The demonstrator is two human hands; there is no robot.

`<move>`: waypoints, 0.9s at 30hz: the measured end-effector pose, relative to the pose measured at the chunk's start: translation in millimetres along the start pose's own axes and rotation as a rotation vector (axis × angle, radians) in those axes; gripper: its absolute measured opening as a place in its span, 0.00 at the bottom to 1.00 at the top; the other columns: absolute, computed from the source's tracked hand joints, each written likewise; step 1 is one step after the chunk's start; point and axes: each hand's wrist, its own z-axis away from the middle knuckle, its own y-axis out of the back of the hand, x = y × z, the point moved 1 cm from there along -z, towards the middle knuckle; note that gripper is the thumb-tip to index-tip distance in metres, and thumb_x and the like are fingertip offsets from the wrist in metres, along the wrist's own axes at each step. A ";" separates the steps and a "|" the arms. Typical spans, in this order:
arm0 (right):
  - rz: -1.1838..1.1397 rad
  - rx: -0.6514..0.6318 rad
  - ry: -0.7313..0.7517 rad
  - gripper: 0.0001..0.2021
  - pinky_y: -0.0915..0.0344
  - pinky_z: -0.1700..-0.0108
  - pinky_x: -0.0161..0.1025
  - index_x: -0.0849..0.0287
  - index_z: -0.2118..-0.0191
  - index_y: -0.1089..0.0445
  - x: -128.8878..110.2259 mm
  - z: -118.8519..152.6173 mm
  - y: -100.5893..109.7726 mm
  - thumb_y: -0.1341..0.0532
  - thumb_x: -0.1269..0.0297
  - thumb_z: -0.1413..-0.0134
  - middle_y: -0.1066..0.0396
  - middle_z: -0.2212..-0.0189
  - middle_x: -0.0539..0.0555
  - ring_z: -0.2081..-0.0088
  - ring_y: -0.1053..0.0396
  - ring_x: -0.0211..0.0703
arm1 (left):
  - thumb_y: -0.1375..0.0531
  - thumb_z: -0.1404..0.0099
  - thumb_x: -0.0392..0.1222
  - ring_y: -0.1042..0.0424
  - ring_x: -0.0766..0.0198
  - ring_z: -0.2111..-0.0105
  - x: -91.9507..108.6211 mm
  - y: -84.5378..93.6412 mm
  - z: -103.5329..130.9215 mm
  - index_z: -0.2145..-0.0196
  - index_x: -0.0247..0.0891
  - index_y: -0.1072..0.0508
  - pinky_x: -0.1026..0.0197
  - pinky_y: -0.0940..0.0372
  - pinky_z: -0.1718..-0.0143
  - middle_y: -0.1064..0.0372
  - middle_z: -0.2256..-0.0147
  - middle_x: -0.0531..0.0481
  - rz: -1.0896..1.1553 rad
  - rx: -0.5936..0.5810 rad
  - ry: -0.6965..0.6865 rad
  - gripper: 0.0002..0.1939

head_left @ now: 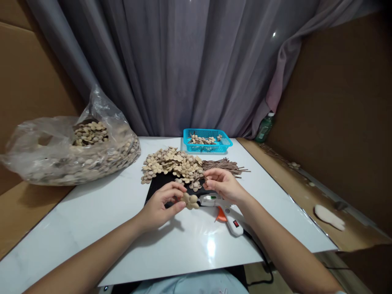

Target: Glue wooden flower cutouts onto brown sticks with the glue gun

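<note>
My left hand (163,205) pinches a beige flower-shaped piece (191,201) with rounded petals between thumb and fingertips, just in front of the nozzle of a white glue gun (213,199). The glue gun lies on its side on the table, its orange trigger and red switch showing. My right hand (224,184) is raised above the gun, thumb and fingers closed on what looks like a thin brown stem, mostly hidden by the fingers. Right behind it lies a bundle of brown stems (228,165). A heap of similar flower pieces (171,162) spreads partly over a black mat (157,188).
On the left stands a clear plastic bag (61,159) full of flower pieces. A blue basket (225,145) at the back holds stemmed flowers. A green bottle (265,128) and a white flat object (328,217) are on the right, beside cardboard walls. The gun's black cord (260,249) runs off the front edge.
</note>
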 end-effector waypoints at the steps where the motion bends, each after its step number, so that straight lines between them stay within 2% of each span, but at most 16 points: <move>1: 0.018 -0.011 0.003 0.17 0.31 0.66 0.35 0.58 0.65 0.24 1.8 -0.2 -0.1 0.26 0.62 0.67 0.25 0.75 0.48 0.72 0.28 0.36 | 0.41 0.37 0.46 0.32 0.58 0.60 -0.1 -0.4 0.3 0.66 0.36 0.26 0.60 0.31 0.63 0.36 0.56 0.40 -0.006 -0.005 0.002 0.10; 5: 0.107 -0.042 0.066 0.11 0.33 0.65 0.35 0.58 0.71 0.24 4.6 -0.1 -2.1 0.27 0.61 0.62 0.26 0.72 0.50 0.71 0.30 0.36 | 0.41 0.37 0.46 0.31 0.57 0.58 0.0 -1.0 1.1 0.65 0.36 0.25 0.58 0.31 0.62 0.37 0.54 0.39 -0.041 0.004 0.020 0.11; 8: 0.121 -0.019 0.153 0.09 0.34 0.63 0.35 0.57 0.75 0.24 0.7 1.9 -6.5 0.27 0.61 0.63 0.27 0.68 0.51 0.65 0.31 0.37 | 0.41 0.37 0.45 0.34 0.52 0.50 1.5 -1.0 1.4 0.65 0.37 0.24 0.52 0.35 0.50 0.36 0.51 0.38 -0.091 0.010 0.007 0.10; 11: 0.068 0.019 0.067 0.10 0.35 0.67 0.34 0.57 0.74 0.23 -2.9 5.8 -14.2 0.26 0.61 0.66 0.26 0.69 0.51 0.68 0.31 0.38 | 0.40 0.37 0.45 0.41 0.48 0.42 4.6 -3.2 1.5 0.65 0.38 0.23 0.47 0.43 0.42 0.40 0.43 0.38 -0.101 -0.032 0.006 0.10; 14: 0.003 0.024 -0.054 0.11 0.38 0.73 0.33 0.57 0.73 0.23 -2.6 10.2 -25.0 0.26 0.61 0.67 0.26 0.76 0.49 0.75 0.32 0.36 | 0.40 0.38 0.45 0.44 0.46 0.39 9.9 -9.1 2.1 0.64 0.38 0.22 0.44 0.45 0.41 0.45 0.39 0.38 -0.094 -0.094 0.026 0.10; 17: -0.020 -0.001 -0.051 0.10 0.35 0.70 0.35 0.57 0.74 0.23 1.2 13.1 -35.1 0.26 0.64 0.68 0.25 0.76 0.49 0.74 0.30 0.36 | 0.40 0.38 0.44 0.39 0.46 0.42 15.9 -16.6 3.4 0.65 0.38 0.22 0.43 0.42 0.43 0.40 0.42 0.37 -0.113 -0.133 0.047 0.10; 20: -0.008 -0.054 -0.034 0.09 0.32 0.66 0.36 0.57 0.74 0.23 6.9 14.0 -40.2 0.26 0.65 0.67 0.25 0.73 0.50 0.70 0.29 0.38 | 0.41 0.37 0.42 0.32 0.50 0.48 19.3 -22.1 4.9 0.64 0.37 0.22 0.48 0.37 0.48 0.32 0.49 0.38 -0.131 -0.150 0.015 0.09; 24: 0.004 -0.094 -0.075 0.10 0.32 0.70 0.35 0.58 0.72 0.23 12.7 14.2 -39.6 0.26 0.64 0.66 0.25 0.76 0.50 0.74 0.28 0.37 | 0.43 0.35 0.40 0.28 0.58 0.59 18.2 -25.3 6.1 0.63 0.37 0.24 0.57 0.34 0.57 0.27 0.60 0.44 -0.150 -0.151 -0.007 0.08; 27: 0.030 -0.105 -0.112 0.12 0.34 0.73 0.33 0.59 0.71 0.24 12.4 14.3 -37.8 0.26 0.64 0.65 0.25 0.78 0.49 0.77 0.29 0.36 | 0.43 0.35 0.39 0.27 0.60 0.62 16.7 -26.0 6.2 0.65 0.37 0.26 0.60 0.34 0.59 0.27 0.63 0.45 -0.172 -0.133 0.011 0.07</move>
